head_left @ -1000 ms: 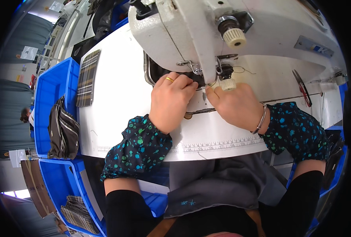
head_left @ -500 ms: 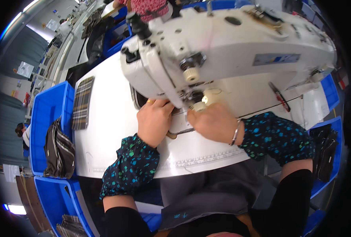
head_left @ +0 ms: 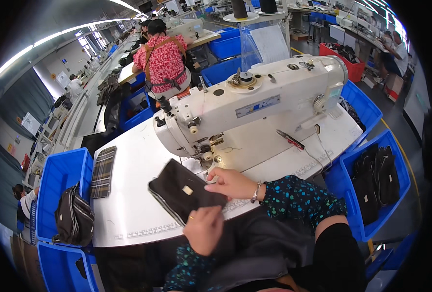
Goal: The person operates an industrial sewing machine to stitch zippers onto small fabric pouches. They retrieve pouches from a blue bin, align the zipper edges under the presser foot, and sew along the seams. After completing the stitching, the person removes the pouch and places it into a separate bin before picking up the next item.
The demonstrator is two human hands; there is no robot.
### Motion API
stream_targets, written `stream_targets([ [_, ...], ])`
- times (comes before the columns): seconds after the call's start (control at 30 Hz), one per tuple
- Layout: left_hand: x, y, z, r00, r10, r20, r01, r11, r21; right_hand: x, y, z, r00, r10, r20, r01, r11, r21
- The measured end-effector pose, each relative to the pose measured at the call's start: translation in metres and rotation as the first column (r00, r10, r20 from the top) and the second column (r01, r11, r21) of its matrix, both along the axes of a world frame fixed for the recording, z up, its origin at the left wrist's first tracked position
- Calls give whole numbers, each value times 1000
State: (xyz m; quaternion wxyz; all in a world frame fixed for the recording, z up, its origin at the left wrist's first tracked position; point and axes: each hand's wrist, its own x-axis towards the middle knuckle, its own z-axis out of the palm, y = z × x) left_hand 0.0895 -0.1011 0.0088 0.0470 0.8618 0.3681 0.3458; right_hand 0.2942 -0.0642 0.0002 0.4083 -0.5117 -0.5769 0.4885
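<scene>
- Grasping the dark pouch (head_left: 199, 197) in the head view: left hand (head_left: 204, 229) at its lower edge, right hand (head_left: 233, 184) at its right end.
- Pouch over the front edge of the white surface (head_left: 128, 204).
- Plaid cloth (head_left: 103, 172) lies along the surface's left edge.

Left hand (head_left: 203, 232) is blurring; I'm not making out its fingertips. Dark pouch (head_left: 184, 187) is hiding its own underside and, with that hand, part of the printed ruler (head_left: 147, 229). Pale tag (head_left: 187, 190) is showing too small for detail. Left sleeve (head_left: 189, 270) and near-left blue bin (head_left: 55, 265) are running off the lower edge; far thread spools (head_left: 238, 9) are losing their tops.
</scene>
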Motion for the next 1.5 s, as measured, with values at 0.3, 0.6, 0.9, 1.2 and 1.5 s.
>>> stream_targets([
  [0.3,3,-84,-32,868,-450,209,483,864,-145,24,-131,-6,946,-249,207,163,920,357],
  [0.6,-31,-17,-39,976,-190,111,176,977,120,148,-334,92,495,-652,575,501,755,424],
  [0.9,-22,-1,-51,994,-54,99,39,988,149,327,-487,17,346,-453,821,787,617,9],
  [1.2,-11,-4,-35,991,-4,132,-15,990,138,347,-452,-137,325,-32,945,827,495,-267],
  [1.5,-21,1,-34,970,32,242,-70,986,150,393,-459,-183,408,-449,795,836,535,-127],
])
